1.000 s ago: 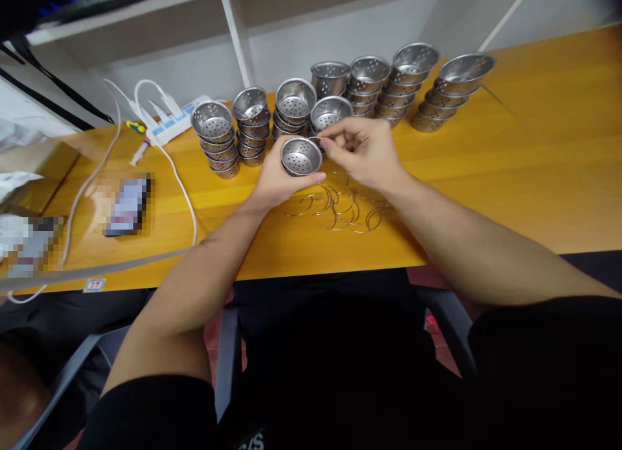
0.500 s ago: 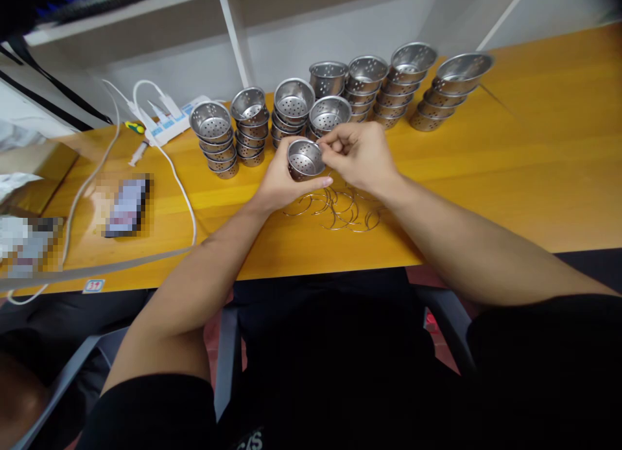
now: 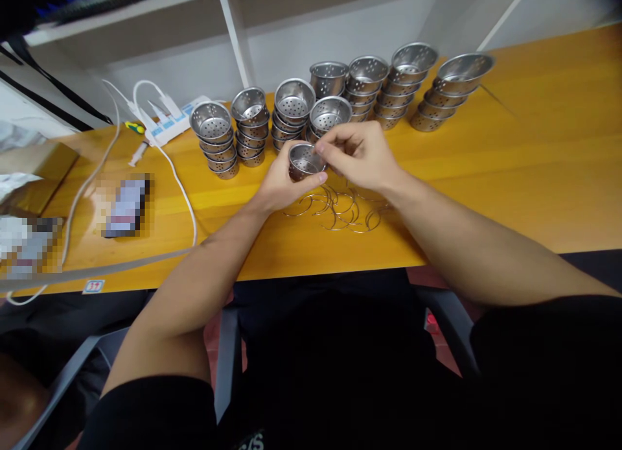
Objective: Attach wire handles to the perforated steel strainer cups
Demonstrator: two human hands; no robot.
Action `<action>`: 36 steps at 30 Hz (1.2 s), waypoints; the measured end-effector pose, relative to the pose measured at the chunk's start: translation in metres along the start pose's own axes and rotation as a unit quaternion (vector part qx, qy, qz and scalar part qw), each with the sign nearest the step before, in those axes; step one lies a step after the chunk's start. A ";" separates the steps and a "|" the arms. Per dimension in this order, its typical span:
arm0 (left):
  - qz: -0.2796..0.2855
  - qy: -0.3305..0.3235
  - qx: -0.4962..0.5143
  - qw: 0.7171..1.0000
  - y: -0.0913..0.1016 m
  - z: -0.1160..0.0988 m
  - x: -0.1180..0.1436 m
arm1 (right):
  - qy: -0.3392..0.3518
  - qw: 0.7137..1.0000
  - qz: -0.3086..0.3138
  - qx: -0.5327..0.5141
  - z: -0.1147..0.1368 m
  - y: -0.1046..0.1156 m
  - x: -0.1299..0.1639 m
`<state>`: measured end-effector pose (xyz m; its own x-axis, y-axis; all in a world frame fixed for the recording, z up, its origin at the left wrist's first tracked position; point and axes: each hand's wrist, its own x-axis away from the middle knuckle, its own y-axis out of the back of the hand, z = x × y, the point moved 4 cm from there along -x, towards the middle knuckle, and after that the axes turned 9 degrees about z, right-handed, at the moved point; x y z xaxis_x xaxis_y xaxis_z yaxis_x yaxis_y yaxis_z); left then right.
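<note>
My left hand [image 3: 279, 186] is wrapped round a small perforated metal strainer cup [image 3: 302, 165], its thumb along the near side. The cup is held above the table, its mouth tipped towards me. At the cup's right rim, the fingers of my right hand [image 3: 362, 155] are pinched together; what they grip is too small to make out. A thin line, perhaps wire, shows inside the cup. Under my hands a loose heap of curved metal wires [image 3: 340, 210] lies on the table. Just behind, another strainer cup [image 3: 330, 115] tops a stack partly hidden by my right hand.
Several stacks of strainer cups [image 3: 212, 122] line the back of the yellow table [image 3: 525, 197], the last stack [image 3: 461, 74] at the right. To the left are a power strip [image 3: 170, 126] with a white cable, a phone [image 3: 127, 207], a syringe [image 3: 138, 153] and a cardboard box [image 3: 46, 171].
My right hand has shifted slightly, its fingertips now a little further left over the cup's rim. The cup has tilted slightly in my left hand.
</note>
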<state>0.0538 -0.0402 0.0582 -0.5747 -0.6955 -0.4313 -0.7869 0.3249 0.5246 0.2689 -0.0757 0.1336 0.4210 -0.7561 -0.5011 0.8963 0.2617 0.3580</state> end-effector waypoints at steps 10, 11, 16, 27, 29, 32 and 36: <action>0.017 -0.019 0.014 1.000 -0.002 0.010 -0.002 | -0.042 0.987 0.111 -0.105 0.001 0.008 -0.003; 0.014 -0.020 0.006 1.000 -0.003 0.011 -0.002 | -0.042 0.987 0.113 -0.103 0.000 0.008 -0.004; 0.007 0.003 -0.012 1.000 -0.004 0.011 -0.003 | -0.047 0.990 0.097 -0.093 -0.002 0.007 -0.004; 0.007 0.016 0.008 1.000 -0.001 0.004 -0.003 | -0.045 0.987 0.118 -0.097 -0.002 0.004 -0.005; 0.006 0.017 0.004 1.000 0.000 0.001 -0.002 | -0.043 0.987 0.119 -0.100 -0.002 0.004 -0.004; 0.007 0.013 -0.004 1.000 0.001 0.000 -0.002 | -0.036 0.988 0.116 -0.092 -0.001 0.003 -0.003; -0.008 0.012 0.001 1.000 0.002 0.003 -0.003 | -0.002 0.997 0.060 -0.048 0.003 0.010 0.000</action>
<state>0.0535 -0.0359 0.0581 -0.5561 -0.7161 -0.4218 -0.7966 0.3144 0.5164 0.2772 -0.0754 0.1395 0.5261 -0.7185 -0.4550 0.8484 0.4066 0.3389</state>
